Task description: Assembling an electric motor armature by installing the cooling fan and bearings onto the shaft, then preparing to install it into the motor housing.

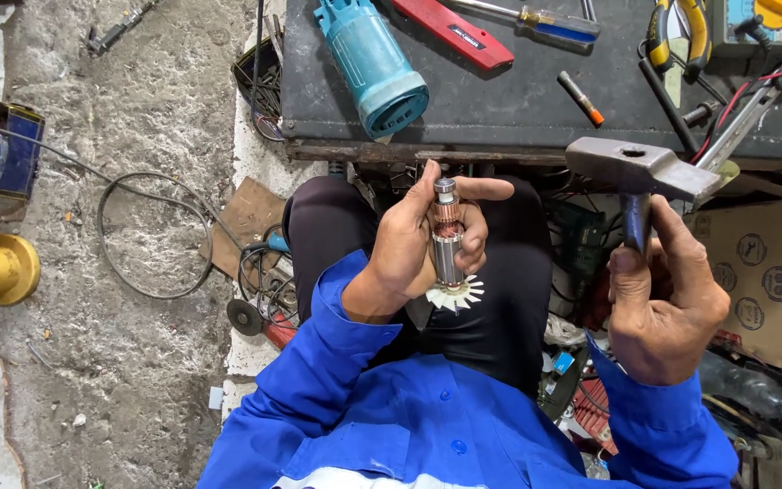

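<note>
Left hand (418, 243) wraps a motor armature (447, 243) upright over the lap, white fan (455, 293) at its bottom. Right hand (665, 303) grips a hammer (640, 172) by the handle, head up near the workbench (518, 109) edge.

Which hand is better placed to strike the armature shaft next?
Right, probably. The right hand already grips the hammer, head raised beside the armature; the left hand is wrapped around it, holding it upright.
</note>
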